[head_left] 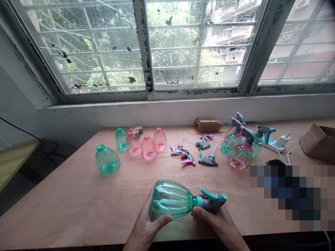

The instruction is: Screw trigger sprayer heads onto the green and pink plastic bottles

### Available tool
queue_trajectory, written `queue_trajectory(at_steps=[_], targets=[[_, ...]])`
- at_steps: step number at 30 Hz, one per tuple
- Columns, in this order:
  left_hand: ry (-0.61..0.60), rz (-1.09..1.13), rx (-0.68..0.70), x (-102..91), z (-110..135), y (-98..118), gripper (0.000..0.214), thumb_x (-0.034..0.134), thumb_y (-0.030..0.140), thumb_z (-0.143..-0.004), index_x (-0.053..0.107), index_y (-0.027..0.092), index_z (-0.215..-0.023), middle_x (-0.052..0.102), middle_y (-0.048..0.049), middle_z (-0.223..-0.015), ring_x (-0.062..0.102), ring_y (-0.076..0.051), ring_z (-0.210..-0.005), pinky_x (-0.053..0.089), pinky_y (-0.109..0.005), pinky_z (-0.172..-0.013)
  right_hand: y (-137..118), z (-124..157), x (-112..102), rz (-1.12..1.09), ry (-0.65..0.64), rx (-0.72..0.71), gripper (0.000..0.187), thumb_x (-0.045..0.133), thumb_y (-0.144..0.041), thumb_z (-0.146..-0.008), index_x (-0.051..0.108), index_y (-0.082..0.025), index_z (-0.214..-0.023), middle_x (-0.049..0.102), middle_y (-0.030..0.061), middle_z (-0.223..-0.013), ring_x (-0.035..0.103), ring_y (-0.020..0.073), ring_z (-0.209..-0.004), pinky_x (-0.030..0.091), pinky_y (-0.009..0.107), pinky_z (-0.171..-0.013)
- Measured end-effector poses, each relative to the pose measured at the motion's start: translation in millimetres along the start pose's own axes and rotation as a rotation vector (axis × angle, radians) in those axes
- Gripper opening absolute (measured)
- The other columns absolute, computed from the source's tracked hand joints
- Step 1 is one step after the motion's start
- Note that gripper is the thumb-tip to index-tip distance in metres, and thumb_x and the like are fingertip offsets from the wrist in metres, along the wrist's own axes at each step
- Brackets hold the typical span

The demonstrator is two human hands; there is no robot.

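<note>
A translucent green spray bottle (171,198) lies sideways in the air above the table's front edge, its grey and teal trigger head (213,200) pointing right. My left hand (150,219) cups the bottle's base end, thumb along the underside. At the neck, my right hand (213,219) grips around the teal collar with thumb and fingers; some fingers are hidden behind the bottle. Further back lie several loose trigger heads (208,160) in grey with pink or teal parts. To their left stand pink bottles (148,148) and green bottles (106,160) without heads.
Several bottles with heads fitted (240,157) stand at the back right. Near them are a power strip (273,145) with a white plug, a phone-like dark object (277,162) and an open cardboard box (320,143). A flat brown box (208,124) sits by the wall below the window.
</note>
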State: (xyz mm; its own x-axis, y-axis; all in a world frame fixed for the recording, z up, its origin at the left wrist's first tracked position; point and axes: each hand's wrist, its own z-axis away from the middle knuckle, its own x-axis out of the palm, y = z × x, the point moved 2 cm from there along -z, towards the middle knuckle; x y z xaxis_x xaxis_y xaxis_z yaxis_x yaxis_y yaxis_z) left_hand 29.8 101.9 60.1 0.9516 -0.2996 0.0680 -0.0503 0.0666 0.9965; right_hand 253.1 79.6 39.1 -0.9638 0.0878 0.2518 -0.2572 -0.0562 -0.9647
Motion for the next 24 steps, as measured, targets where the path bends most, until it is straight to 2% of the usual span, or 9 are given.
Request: queue_trajectory(at_steps=[3, 5, 7, 10, 14, 17, 20, 24], targets=[[0.037, -0.077, 0.027, -0.9, 0, -1, 0.095, 0.087, 0.038, -0.074, 0.035, 0.038, -0.154, 0.028, 0.0003, -0.168, 0.025, -0.033, -0.153, 0.024, -0.045, -0.126, 4, -4, -4, 0.019, -0.039, 0.005, 0.042, 0.082, -0.052, -0.075, 0.063, -0.019, -0.091, 0.060, -0.0049, -0.046, 0.055, 0.0158, -0.044, 0.042, 0.029, -0.051], [0.055, -0.119, 0.029, -2.1, 1, -4, 0.094, 0.084, 0.036, -0.077, 0.032, 0.043, -0.154, 0.025, 0.0043, -0.169, 0.021, -0.031, -0.155, 0.019, -0.045, -0.127, 6, -5, -5, 0.022, -0.052, 0.004, 0.041, 0.081, -0.053, -0.077, 0.061, -0.019, -0.090, 0.055, -0.0073, -0.043, 0.049, 0.0133, -0.040, 0.038, 0.027, -0.047], [0.049, -0.123, 0.027, -3.3, 2, -7, 0.097, 0.083, 0.038, -0.078, 0.026, 0.044, -0.155, 0.026, 0.0053, -0.168, 0.020, -0.029, -0.155, 0.017, -0.045, -0.128, 6, -5, -6, 0.041, -0.034, -0.014, 0.040, 0.082, -0.051, -0.077, 0.062, -0.018, -0.090, 0.059, -0.0054, -0.047, 0.053, 0.0143, -0.045, 0.041, 0.028, -0.051], [0.038, -0.073, 0.026, -4.3, 2, -7, 0.107, 0.084, 0.046, -0.074, 0.020, 0.039, -0.159, 0.025, 0.0008, -0.169, 0.022, -0.031, -0.154, 0.019, -0.046, -0.127, 4, -3, -4, 0.060, 0.015, -0.023, 0.043, 0.087, -0.049, -0.071, 0.067, -0.017, -0.094, 0.066, -0.0024, -0.055, 0.060, 0.0181, -0.055, 0.047, 0.031, -0.058], [0.050, -0.089, 0.029, -2.6, 0, -1, 0.091, 0.076, 0.048, -0.082, 0.029, 0.031, -0.157, 0.024, -0.0039, -0.169, 0.021, -0.032, -0.155, 0.020, -0.046, -0.127, 1, -1, 0, 0.017, 0.066, -0.013, 0.053, 0.091, -0.048, -0.063, 0.072, -0.018, -0.102, 0.070, -0.0011, -0.058, 0.063, 0.0209, -0.059, 0.050, 0.033, -0.063], [0.068, -0.141, 0.041, -0.4, 0, 4, 0.087, 0.078, 0.042, -0.083, 0.032, 0.035, -0.156, 0.027, -0.0006, -0.168, 0.018, -0.030, -0.156, 0.015, -0.046, -0.128, -2, -1, 2, 0.054, 0.001, -0.019, 0.039, 0.088, -0.052, -0.067, 0.076, -0.017, -0.080, 0.069, 0.0017, -0.054, 0.062, 0.0205, -0.055, 0.049, 0.034, -0.062], [0.053, -0.122, 0.021, 0.1, 1, 2, 0.091, 0.077, 0.041, -0.083, 0.025, 0.038, -0.158, 0.029, -0.0007, -0.167, 0.021, -0.029, -0.155, 0.018, -0.047, -0.127, -6, -1, 2, 0.098, -0.051, -0.005, 0.041, 0.084, -0.056, -0.070, 0.071, -0.018, -0.060, 0.068, 0.0045, -0.055, 0.063, 0.0213, -0.056, 0.050, 0.035, -0.063], [0.055, -0.100, 0.039, -5.0, 0, -7, 0.102, 0.079, 0.051, -0.079, 0.017, 0.037, -0.159, 0.023, -0.0017, -0.169, 0.020, -0.032, -0.155, 0.017, -0.049, -0.127, -12, -1, 3, 0.146, -0.060, 0.000, 0.033, 0.085, -0.051, -0.069, 0.076, -0.020, -0.078, 0.070, 0.0016, -0.064, 0.066, 0.0227, -0.065, 0.053, 0.034, -0.068]])
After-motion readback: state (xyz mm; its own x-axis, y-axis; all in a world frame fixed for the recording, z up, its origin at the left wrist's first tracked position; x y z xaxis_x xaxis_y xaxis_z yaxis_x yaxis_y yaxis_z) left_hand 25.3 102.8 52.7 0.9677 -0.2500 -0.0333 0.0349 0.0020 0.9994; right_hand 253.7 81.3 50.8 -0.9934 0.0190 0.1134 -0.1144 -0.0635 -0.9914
